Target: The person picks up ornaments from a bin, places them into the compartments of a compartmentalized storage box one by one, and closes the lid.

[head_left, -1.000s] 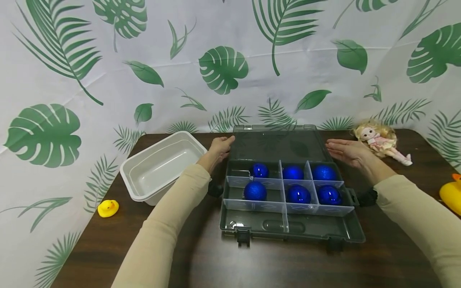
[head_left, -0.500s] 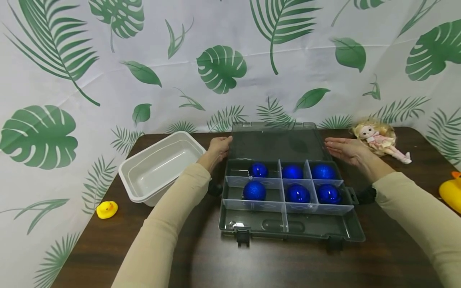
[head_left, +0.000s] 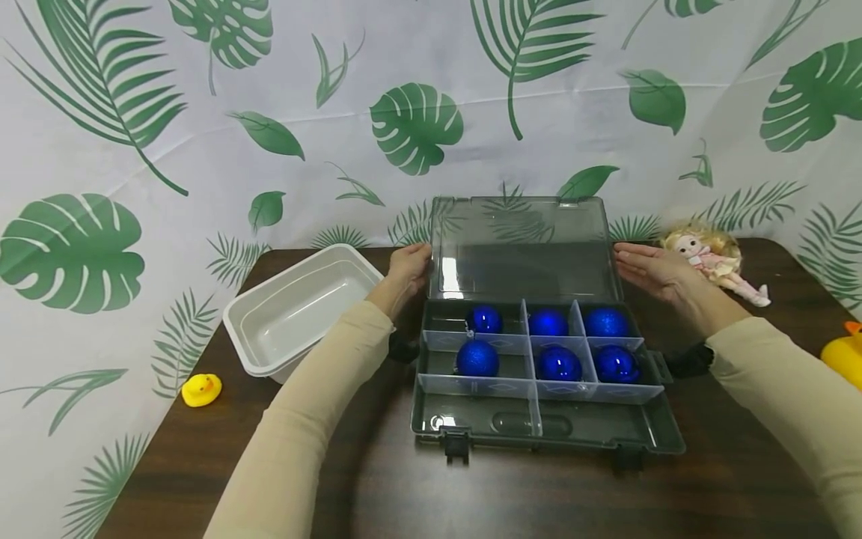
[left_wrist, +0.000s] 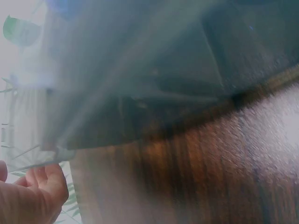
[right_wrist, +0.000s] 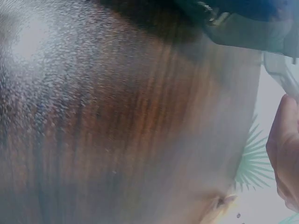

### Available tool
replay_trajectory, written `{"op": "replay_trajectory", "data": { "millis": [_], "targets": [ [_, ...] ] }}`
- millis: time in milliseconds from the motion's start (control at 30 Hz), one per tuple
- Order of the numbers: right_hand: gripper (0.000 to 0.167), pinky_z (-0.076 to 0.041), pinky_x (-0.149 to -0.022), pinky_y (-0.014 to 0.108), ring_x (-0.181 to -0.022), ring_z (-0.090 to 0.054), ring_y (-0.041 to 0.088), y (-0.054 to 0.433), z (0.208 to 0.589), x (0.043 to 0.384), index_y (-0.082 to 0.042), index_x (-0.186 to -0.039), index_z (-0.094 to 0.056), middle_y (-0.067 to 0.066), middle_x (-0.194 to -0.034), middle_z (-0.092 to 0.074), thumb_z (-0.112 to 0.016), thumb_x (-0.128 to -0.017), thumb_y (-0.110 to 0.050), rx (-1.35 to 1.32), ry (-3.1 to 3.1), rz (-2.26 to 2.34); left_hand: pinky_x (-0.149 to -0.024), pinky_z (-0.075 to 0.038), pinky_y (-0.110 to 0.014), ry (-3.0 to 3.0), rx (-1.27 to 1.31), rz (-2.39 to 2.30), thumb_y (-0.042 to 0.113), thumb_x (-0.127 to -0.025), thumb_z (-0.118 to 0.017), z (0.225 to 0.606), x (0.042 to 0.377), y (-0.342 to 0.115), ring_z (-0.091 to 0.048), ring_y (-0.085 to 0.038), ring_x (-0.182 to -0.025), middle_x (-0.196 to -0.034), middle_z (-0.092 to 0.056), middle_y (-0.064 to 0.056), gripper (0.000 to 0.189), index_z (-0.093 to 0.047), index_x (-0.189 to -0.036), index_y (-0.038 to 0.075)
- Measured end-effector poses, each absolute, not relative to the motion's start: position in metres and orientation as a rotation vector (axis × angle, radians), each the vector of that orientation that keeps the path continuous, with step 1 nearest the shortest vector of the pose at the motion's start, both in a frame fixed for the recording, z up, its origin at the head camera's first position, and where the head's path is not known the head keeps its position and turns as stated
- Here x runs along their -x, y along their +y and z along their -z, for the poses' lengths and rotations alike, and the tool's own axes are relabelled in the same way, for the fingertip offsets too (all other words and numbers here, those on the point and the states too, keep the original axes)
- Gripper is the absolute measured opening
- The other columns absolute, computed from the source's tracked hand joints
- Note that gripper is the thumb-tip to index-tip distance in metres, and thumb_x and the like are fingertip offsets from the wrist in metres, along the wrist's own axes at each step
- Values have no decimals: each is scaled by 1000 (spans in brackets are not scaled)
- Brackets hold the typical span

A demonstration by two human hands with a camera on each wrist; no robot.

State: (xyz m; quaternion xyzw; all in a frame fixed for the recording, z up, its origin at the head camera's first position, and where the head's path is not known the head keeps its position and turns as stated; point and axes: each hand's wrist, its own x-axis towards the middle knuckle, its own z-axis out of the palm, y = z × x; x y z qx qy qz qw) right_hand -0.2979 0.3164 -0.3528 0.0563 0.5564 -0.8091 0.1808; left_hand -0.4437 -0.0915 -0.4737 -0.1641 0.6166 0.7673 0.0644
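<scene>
A dark translucent compartment box (head_left: pixel 599 427) stands on the table with its lid (head_left: pixel 525 273) raised at the back. Several blue Christmas baubles (head_left: pixel 477 358), some glossy and some glittery, lie in its middle and rear compartments; the front compartments hold none. At the lid's left edge, my left hand (head_left: pixel 407 269) holds it with curled fingers, also seen in the left wrist view, where the fingers (left_wrist: pixel 49 182) meet the rim. My right hand (head_left: pixel 663 281) has its fingers straight, their tips against the lid's right edge. In the right wrist view a finger (right_wrist: pixel 285 121) lies along the lid's corner.
A pale grey plastic basin (head_left: pixel 245 340) stands left of the box, close to my left forearm. A small yellow rubber duck (head_left: pixel 201 390) is at the table's left edge, and a larger one (head_left: pixel 845 355) at far right. Behind my right hand lies a blonde doll (head_left: pixel 714 262). Leaf-print cloth hangs behind.
The lid has swung up from lying far back to a steeper tilt, its far edge now higher against the cloth. Both hands have risen slightly with it. The baubles have stayed put.
</scene>
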Motion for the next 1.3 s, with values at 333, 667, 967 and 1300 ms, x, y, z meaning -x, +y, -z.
{"op": "replay_trajectory", "data": {
  "millis": [333,667,967,1300],
  "targets": [
    [29,-56,-67,25,-75,-68,14,318,337,294,-10,-83,-75,1,-81,-72,-50,-93,1,-104,1466,2414,-57,-51,-28,1811,465,-2419,32,-84,-71,441,425,-87,-58,-7,-69,-96,-68,7,27,-69,-112,30],
    [23,-56,-63,25,-70,-67,13,316,326,290,-13,-79,-75,-1,-76,-71,-58,-90,-2,-140,1577,2446,-85,-46,-23,1865,450,-2364,20,-98,-51,306,298,-67,-54,-6,-93,-128,-58,-5,37,-53,-135,14],
    [23,-56,-62,25,-69,-65,11,315,319,286,-14,-79,-75,-3,-76,-70,-57,-91,-4,-148,1607,2469,-109,-34,-38,1793,302,-2489,15,-97,-52,321,316,-71,-50,-21,-124,-135,-54,-11,37,-53,-134,10],
    [21,-55,-63,25,-71,-65,13,311,311,284,-14,-80,-74,-2,-76,-68,-57,-90,-5,-159,1555,2526,-110,-32,-36,1707,203,-2608,10,-98,-49,317,317,-70,-51,-22,-118,-136,-51,-14,39,-48,-137,9]
  ]
}}
